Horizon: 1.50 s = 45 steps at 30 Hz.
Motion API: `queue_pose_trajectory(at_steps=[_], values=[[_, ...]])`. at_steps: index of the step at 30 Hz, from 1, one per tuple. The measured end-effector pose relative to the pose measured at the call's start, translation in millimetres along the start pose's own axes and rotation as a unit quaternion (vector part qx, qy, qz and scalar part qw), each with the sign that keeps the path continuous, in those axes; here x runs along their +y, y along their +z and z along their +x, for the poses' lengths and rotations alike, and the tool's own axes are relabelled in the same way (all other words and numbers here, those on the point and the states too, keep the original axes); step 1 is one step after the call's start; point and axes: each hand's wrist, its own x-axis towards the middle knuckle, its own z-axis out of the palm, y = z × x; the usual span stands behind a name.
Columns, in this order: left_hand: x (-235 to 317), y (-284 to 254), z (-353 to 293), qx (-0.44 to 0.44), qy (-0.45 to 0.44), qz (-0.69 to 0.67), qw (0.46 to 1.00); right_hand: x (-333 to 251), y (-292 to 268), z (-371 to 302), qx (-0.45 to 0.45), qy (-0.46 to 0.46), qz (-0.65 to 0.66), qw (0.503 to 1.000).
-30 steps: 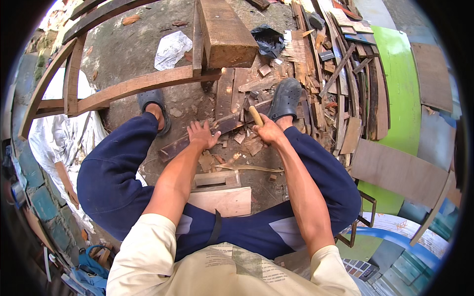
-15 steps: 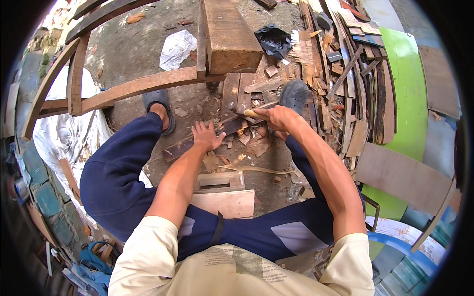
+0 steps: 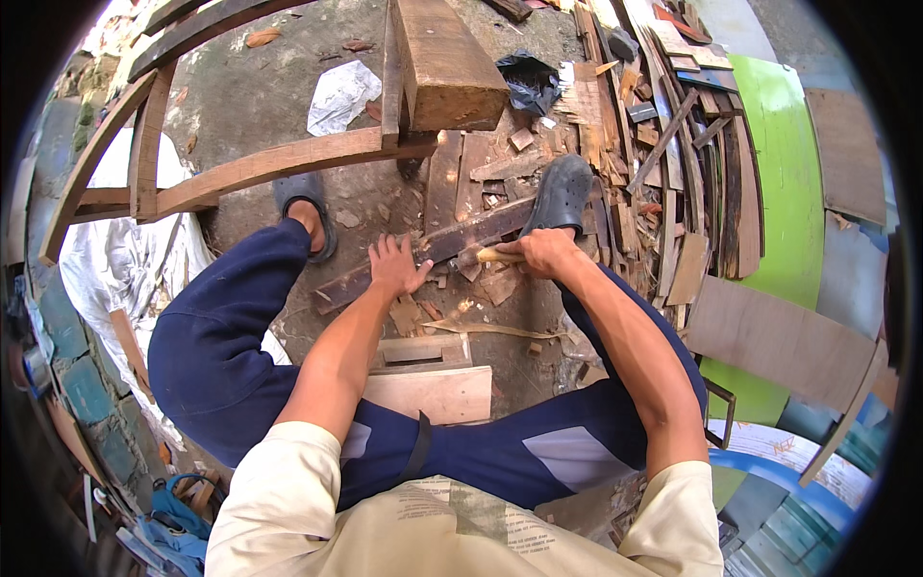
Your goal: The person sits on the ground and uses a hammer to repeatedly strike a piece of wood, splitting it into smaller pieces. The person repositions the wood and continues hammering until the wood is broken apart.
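A dark, worn wooden board (image 3: 461,235) lies at a slant on the ground between my feet. My left hand (image 3: 395,266) rests flat on it, fingers spread, holding nothing. My right hand (image 3: 544,253) is closed around the light wooden handle of a hammer (image 3: 500,255). The hammer's head is just on the near side of the board, over the wood scraps; whether it touches anything I cannot tell. At the board's right end stands my right foot in a grey clog (image 3: 560,195).
A wooden frame (image 3: 279,165) and a thick wooden beam (image 3: 447,82) stand ahead. Broken wood pieces (image 3: 502,285) litter the ground. A pile of planks (image 3: 663,135) lies right, beside a green panel (image 3: 784,163). Pale boards (image 3: 433,392) lie close to me. White cloth (image 3: 125,250) is left.
The hammer in my right hand has come down and nearer to me, off the board's top. My left hand stays on the board, almost unmoved.
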Motion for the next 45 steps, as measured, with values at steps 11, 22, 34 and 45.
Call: queue_pose_trajectory(at_steps=[11, 22, 34, 45], values=[[-44.5, -0.6, -35.3, 0.085, -0.038, -0.066, 0.993, 24.9, -32.3, 35.7, -0.029, -0.045, 0.060, 0.997], [-64.4, -0.6, -34.0, -0.033, -0.083, -0.047, 0.995, -15.8, -42.4, 32.3, -0.025, 0.055, 0.046, 0.997], [-61.3, 0.9, -32.8, -0.035, -0.072, -0.034, 0.996, -96.1, -28.7, 38.1, -0.022, 0.211, -0.023, 0.977], [-68.0, 1.8, -27.7, -0.051, -0.082, -0.018, 0.995, -91.7, -36.3, 32.3, 0.071, 0.173, 0.086, 0.979]])
